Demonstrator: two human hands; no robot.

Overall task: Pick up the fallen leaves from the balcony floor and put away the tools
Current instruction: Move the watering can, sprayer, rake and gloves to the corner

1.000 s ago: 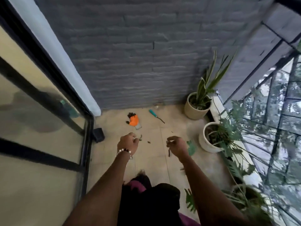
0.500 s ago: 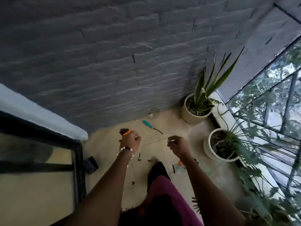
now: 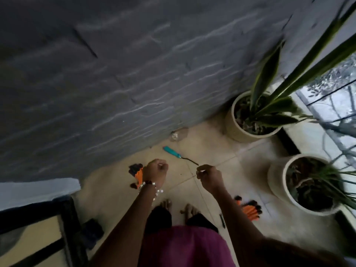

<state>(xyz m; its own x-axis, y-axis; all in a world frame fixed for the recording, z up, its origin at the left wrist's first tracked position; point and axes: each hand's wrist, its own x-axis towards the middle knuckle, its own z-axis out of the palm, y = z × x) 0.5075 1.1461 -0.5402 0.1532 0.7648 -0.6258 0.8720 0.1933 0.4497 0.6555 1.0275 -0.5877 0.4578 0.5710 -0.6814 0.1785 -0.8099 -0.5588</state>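
Observation:
My left hand (image 3: 156,171) and my right hand (image 3: 209,175) are both closed into fists, held apart over the tiled balcony floor (image 3: 215,151). Nothing shows in either fist. A teal-handled tool (image 3: 172,151) with a dark metal tip lies on the floor just beyond them, near the wall. An orange and black glove (image 3: 137,173) lies partly behind my left hand. A second orange glove (image 3: 249,209) and a small dark tool (image 3: 222,220) lie right of my right forearm. No loose leaves show on the floor.
A grey brick wall (image 3: 134,74) closes the far side. A cream pot with a snake plant (image 3: 234,128) and a white pot (image 3: 277,180) stand at the right by the railing. A clear plastic piece (image 3: 178,133) lies at the wall's foot. The dark door frame (image 3: 65,234) is at lower left.
The view has closed in on the wall and the pots. Both hands stay closed and level. The second glove has come into view; the green leaf by my right hand is no longer seen.

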